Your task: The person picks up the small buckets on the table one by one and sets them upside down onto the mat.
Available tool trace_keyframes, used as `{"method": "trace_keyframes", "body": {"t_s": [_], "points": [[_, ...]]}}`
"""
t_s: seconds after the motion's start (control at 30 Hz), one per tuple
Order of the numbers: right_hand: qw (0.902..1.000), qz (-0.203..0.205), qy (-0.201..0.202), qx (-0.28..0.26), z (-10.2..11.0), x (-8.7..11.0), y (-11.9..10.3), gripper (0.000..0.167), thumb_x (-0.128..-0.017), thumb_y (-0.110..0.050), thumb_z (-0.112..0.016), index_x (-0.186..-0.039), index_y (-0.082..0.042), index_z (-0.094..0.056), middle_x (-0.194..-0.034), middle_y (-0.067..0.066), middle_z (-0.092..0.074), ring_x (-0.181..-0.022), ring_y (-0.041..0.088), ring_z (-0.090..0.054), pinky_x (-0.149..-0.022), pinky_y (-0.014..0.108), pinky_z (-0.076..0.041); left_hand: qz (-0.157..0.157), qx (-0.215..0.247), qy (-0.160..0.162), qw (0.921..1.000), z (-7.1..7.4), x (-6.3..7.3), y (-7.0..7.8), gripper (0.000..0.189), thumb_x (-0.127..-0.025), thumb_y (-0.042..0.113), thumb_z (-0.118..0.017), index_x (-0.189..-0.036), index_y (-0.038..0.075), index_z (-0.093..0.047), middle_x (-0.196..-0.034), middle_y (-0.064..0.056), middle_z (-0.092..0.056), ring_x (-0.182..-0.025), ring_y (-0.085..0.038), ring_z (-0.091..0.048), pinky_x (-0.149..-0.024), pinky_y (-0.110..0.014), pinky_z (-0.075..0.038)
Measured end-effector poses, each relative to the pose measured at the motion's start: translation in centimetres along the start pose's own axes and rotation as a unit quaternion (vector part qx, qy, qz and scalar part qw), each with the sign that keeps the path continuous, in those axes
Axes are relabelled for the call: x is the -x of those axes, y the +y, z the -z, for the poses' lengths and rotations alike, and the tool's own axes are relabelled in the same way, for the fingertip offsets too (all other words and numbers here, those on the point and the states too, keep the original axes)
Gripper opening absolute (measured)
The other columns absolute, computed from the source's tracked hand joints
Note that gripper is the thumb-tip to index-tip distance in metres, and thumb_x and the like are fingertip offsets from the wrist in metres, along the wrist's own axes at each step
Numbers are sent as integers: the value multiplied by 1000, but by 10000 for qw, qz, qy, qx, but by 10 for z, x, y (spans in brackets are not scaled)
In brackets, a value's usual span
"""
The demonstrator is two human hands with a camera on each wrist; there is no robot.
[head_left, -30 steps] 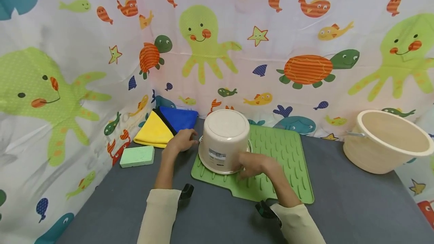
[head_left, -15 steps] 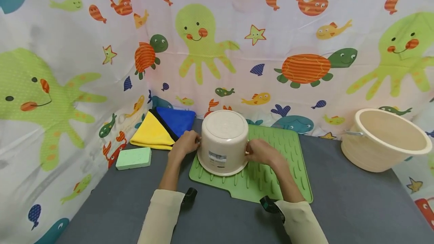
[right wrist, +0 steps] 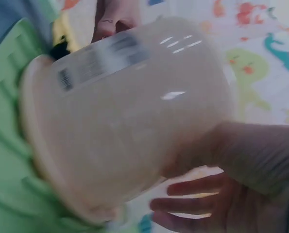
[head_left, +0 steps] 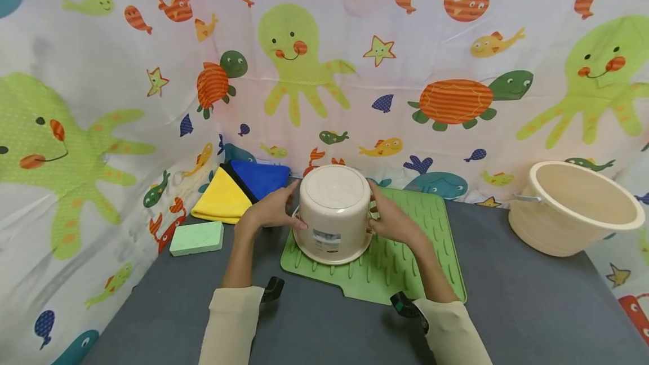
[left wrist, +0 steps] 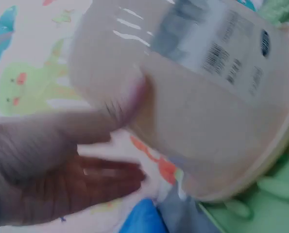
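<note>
A cream bucket (head_left: 336,207) stands upside down on a ridged green mat (head_left: 410,252), its rim on the mat and a printed label facing the front. My left hand (head_left: 270,208) is at its left side, thumb forward against the wall and fingers extended behind. On the opposite side, my right hand (head_left: 392,219) has its thumb along the wall and its fingers reaching round the back. The left wrist view shows the left hand (left wrist: 61,160) with its fingers straight, apart from the bucket wall. Spread fingers of the right hand (right wrist: 217,179) show likewise in the right wrist view.
Folded yellow cloth (head_left: 220,199) and blue cloth (head_left: 261,178) lie at the back left, behind a pale green sponge (head_left: 196,238). A larger cream basin (head_left: 545,224) with a handle stands at the right. A patterned curtain (head_left: 355,27) hangs behind the grey table (head_left: 314,325).
Half a second ago, the fingers were curled in at the bucket's sides, low near its rim. Both hands have since risen a little and spread their fingers. The bucket stays on the mat.
</note>
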State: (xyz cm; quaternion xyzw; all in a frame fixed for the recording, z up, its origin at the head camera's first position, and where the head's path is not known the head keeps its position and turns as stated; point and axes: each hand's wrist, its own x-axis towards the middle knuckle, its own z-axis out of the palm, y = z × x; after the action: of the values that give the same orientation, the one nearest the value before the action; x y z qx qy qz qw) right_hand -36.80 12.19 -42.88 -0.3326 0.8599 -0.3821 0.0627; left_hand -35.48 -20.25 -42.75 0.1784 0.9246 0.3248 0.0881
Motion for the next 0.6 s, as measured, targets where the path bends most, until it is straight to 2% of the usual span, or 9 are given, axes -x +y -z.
{"method": "trace_keyframes", "body": {"t_s": [0.07,0.13,0.2,0.3,0.37,0.43,0.53,0.6], "points": [[9992,37,-136,-382,6,2,-8,115,-85,13,-70,-167,-5,9,-163,31,-32,-131,54,-57,-97,63,-57,-501,518,215,9972,2,0,3,129,-78,36,-94,-169,8,-7,-168,-23,-33,-151,-41,-42,-117,-60,-45],[9980,77,-234,-589,9,2,-13,130,-82,6,-82,-167,-10,16,-169,28,-23,-136,53,-53,-99,65,-56,-927,1014,228,9903,1,-2,5,132,-77,34,-94,-170,14,-2,-176,-16,-17,-160,-40,-28,-123,-61,-37],[9967,165,-232,-762,7,0,-15,140,-79,-3,-91,-166,-13,19,-173,24,-14,-143,51,-47,-104,65,-53,-1133,1445,151,9829,-1,-3,4,130,-78,27,-93,-170,18,-2,-176,-13,-17,-161,-39,-25,-124,-60,-36],[9963,248,-61,-815,1,-3,-15,141,-79,-15,-92,-166,-11,19,-174,23,-12,-151,47,-39,-111,61,-50,-1079,1916,115,9755,-3,-3,3,126,-78,14,-92,-170,19,-7,-173,-15,-28,-156,-41,-36,-121,-59,-40],[9960,270,75,-845,-2,-5,-13,137,-80,-14,-90,-166,-10,17,-174,24,-13,-153,47,-37,-114,60,-48,-979,1999,179,9748,-4,-2,3,125,-77,12,-93,-170,21,-10,-170,-15,-33,-153,-42,-42,-118,-60,-44],[9960,254,182,-837,-4,-6,-10,134,-81,-13,-88,-167,-10,14,-173,24,-15,-152,47,-38,-114,59,-48,-969,1932,218,9761,-4,-2,3,126,-77,16,-93,-170,20,-9,-170,-17,-33,-152,-43,-43,-117,-61,-45],[9961,206,192,-833,-4,-6,-8,133,-82,-12,-88,-167,-11,13,-173,24,-18,-151,48,-41,-113,60,-49,-954,1799,221,9788,-4,-2,4,133,-76,27,-94,-170,22,-1,-174,-14,-24,-155,-40,-38,-120,-60,-41],[9970,153,128,-751,-2,-5,-9,134,-82,-15,-89,-167,-11,15,-174,24,-15,-153,47,-37,-117,62,-44,-1077,1931,188,9751,-4,-3,5,136,-75,31,-95,-170,22,2,-175,-13,-19,-158,-38,-33,-124,-59,-36]]}}
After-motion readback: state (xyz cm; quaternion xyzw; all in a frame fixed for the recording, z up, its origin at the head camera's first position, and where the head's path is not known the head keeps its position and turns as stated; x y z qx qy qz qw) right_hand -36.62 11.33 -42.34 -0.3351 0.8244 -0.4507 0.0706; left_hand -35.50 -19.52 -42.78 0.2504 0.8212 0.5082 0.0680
